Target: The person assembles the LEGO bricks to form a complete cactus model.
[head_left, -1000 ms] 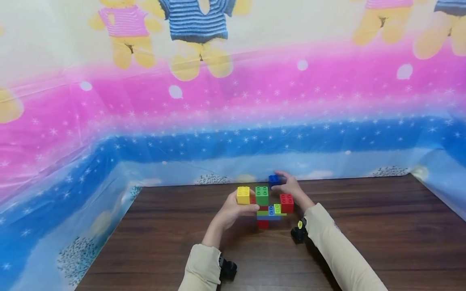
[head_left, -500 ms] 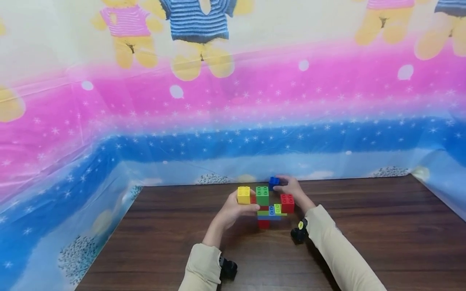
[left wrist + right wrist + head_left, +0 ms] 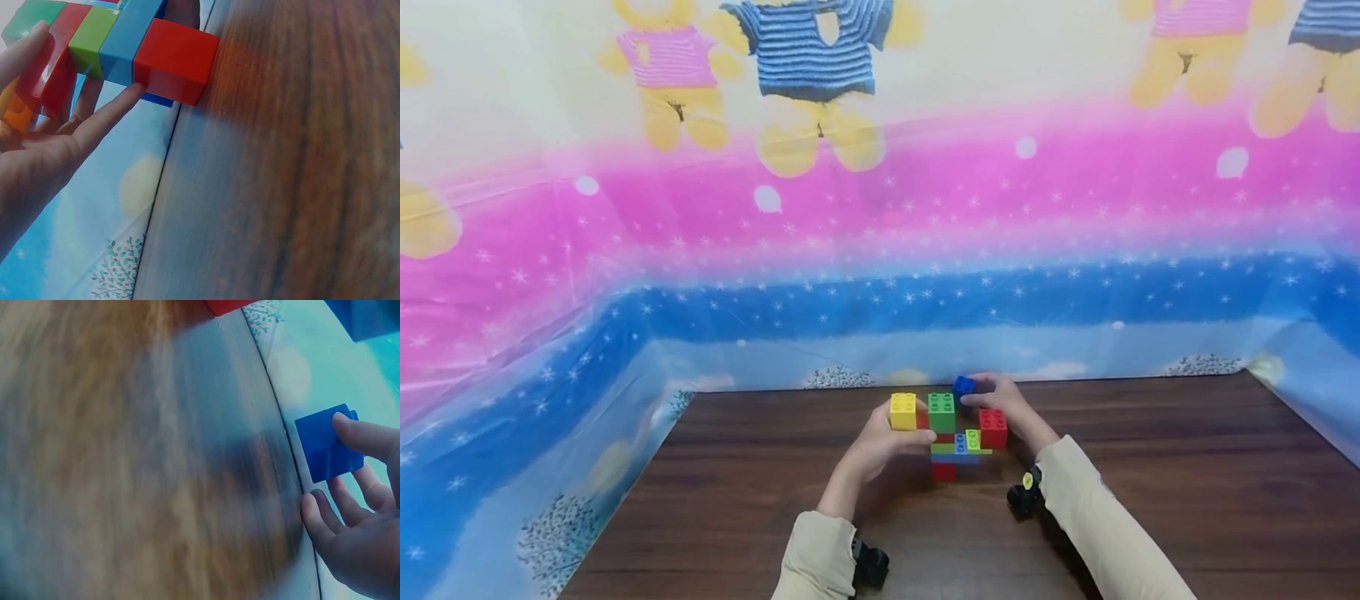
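Note:
In the head view my left hand [image 3: 871,450] grips a model of joined toy building bricks, thumb across its near side. The model has a green brick [image 3: 941,414] on top, a yellow brick [image 3: 903,411] at left, a red brick [image 3: 993,428] at right and another red brick [image 3: 175,60] at its foot. Lime and blue layers lie between. Just behind it, my right hand [image 3: 1006,407] pinches a separate blue brick [image 3: 326,444] between thumb and fingers. That brick is tilted, its studs facing the fingers in the right wrist view. Some left fingers are hidden behind the model.
A dark wooden table [image 3: 737,500] lies beneath both hands. Its far edge meets a printed cloth [image 3: 850,333] with bear figures that also runs along both sides. Black wrist cameras are strapped at the left cuff [image 3: 820,542] and right cuff [image 3: 1067,475].
My right hand has drawn slightly nearer and turned the blue brick to a tilt, its fingers shifting on it. The left hand keeps the model nearly still. The head view has shifted slightly.

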The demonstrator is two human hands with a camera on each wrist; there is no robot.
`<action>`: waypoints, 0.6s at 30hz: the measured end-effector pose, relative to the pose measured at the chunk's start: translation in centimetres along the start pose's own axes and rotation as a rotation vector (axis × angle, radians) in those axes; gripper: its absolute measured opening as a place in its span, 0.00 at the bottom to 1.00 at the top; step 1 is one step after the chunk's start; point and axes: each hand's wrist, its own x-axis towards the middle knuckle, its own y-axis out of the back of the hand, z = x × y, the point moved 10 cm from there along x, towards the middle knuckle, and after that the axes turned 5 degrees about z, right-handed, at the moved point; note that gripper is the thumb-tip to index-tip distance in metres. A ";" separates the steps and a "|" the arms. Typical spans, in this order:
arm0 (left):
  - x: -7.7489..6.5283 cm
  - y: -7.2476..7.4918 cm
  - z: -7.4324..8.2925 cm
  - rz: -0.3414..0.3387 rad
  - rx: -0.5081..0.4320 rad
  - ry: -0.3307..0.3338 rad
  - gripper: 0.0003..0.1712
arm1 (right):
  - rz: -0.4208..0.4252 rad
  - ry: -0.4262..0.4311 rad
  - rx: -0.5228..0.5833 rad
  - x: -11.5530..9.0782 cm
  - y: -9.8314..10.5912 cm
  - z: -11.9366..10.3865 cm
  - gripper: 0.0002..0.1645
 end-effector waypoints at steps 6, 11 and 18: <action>0.0 0.1 -0.1 -0.004 0.004 -0.003 0.29 | 0.000 -0.007 0.048 0.0 0.4 0.3 0.31; 0.1 0.0 -0.2 -0.006 -0.007 -0.009 0.27 | -0.031 0.006 0.140 -0.5 0.3 -0.6 0.33; 0.1 -0.1 0.0 -0.007 -0.005 -0.012 0.27 | -0.071 0.072 0.186 -2.3 0.4 -3.8 0.36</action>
